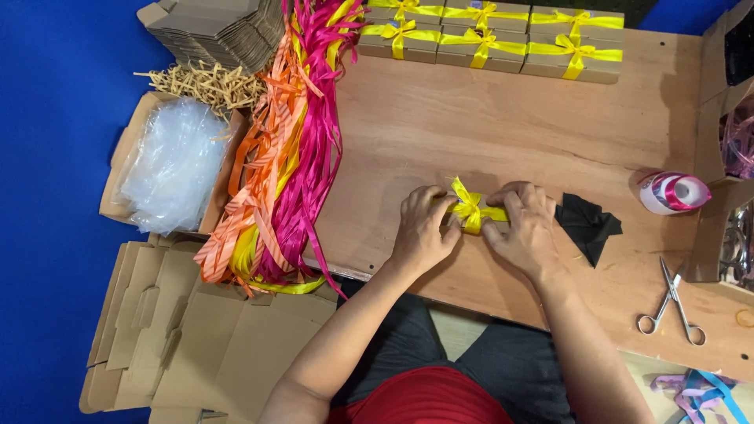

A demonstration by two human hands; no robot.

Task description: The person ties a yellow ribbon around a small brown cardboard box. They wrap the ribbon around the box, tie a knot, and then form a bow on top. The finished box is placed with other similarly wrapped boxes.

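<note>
A small brown box tied with a yellow ribbon bow (470, 209) lies on the wooden table (487, 126) in front of me. My left hand (422, 230) grips its left end, fingers curled at the bow. My right hand (522, 228) covers its right end, fingertips touching the ribbon. The box itself is mostly hidden under both hands. A piece of black tissue paper (588, 225) lies just right of my right hand.
Several finished yellow-ribboned boxes (487, 31) line the far edge. Loose pink, orange and yellow ribbons (287, 149) drape at left, beside a box of clear bags (169, 161) and flat cardboard blanks (188, 338). A pink ribbon spool (674, 192) and scissors (671, 302) lie at right.
</note>
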